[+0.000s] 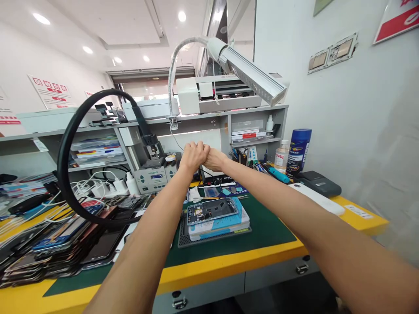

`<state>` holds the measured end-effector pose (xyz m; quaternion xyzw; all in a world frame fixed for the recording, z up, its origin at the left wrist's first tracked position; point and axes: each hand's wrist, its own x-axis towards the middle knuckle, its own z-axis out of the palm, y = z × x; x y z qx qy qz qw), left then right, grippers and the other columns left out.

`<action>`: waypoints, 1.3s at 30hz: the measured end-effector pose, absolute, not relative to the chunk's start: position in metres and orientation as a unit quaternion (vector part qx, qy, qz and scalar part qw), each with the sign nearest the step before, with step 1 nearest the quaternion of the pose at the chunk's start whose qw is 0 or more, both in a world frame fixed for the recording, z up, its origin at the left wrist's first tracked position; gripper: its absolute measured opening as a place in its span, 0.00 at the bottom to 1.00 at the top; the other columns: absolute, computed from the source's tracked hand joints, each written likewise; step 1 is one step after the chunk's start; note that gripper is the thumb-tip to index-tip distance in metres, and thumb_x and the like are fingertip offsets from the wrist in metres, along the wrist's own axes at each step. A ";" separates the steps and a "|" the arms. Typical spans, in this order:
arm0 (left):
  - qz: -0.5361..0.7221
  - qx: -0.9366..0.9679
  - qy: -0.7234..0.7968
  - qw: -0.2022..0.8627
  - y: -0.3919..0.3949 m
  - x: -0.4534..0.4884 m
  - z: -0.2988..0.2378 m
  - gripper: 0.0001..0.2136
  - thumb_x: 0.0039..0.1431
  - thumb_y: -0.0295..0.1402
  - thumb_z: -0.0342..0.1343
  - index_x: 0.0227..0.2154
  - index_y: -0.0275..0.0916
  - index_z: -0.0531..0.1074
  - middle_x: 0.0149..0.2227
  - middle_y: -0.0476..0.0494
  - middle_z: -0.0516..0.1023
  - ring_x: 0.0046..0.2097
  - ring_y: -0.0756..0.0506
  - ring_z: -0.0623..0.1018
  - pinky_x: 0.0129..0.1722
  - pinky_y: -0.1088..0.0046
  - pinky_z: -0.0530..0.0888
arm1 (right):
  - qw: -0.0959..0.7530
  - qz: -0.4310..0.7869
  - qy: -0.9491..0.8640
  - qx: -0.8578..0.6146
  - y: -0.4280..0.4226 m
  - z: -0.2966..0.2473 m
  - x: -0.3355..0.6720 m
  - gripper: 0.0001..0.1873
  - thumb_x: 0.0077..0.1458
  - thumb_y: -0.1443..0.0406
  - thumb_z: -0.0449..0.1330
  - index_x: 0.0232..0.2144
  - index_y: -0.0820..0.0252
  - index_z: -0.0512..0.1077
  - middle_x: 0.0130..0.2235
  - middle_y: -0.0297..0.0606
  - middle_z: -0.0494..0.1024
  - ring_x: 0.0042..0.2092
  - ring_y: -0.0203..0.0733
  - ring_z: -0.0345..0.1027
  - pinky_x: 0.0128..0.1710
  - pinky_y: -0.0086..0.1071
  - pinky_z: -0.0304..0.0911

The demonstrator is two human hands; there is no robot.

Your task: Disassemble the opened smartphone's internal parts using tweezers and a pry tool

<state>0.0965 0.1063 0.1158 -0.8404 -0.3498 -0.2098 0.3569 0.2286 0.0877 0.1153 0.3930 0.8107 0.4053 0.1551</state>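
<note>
Both arms stretch out over the workbench, and the hands meet near the back, above a small black device (218, 179). My left hand (195, 156) has its fingers curled closed, knuckles up. Pressed against it is my right hand (214, 159), also closed, its fingers mostly hidden. Whatever they hold, if anything, does not show. Nearer to me, an opened phone (212, 211) with bare inner parts lies on a blue-and-white box (218, 231). That box rests on a dark perforated tray (183, 240) on the green mat (268, 226).
Stacked phones (62, 244) fill the left side, under a thick black flexible hose (63, 161). A soldering station (152, 179) stands behind. At right are a blue spray can (298, 151), a clear bottle (280, 158) and a white flat device (319, 198). A lamp (250, 72) hangs overhead.
</note>
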 end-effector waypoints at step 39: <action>-0.189 -0.964 -0.187 0.012 0.030 -0.041 0.011 0.26 0.54 0.32 0.64 0.57 0.32 0.73 0.51 0.31 0.83 0.50 0.31 0.84 0.52 0.51 0.82 | -0.136 -0.257 0.768 0.570 -0.051 0.052 0.291 0.42 0.53 0.44 0.68 0.66 0.51 0.70 0.67 0.49 0.73 0.66 0.73 0.65 0.61 0.64 0.64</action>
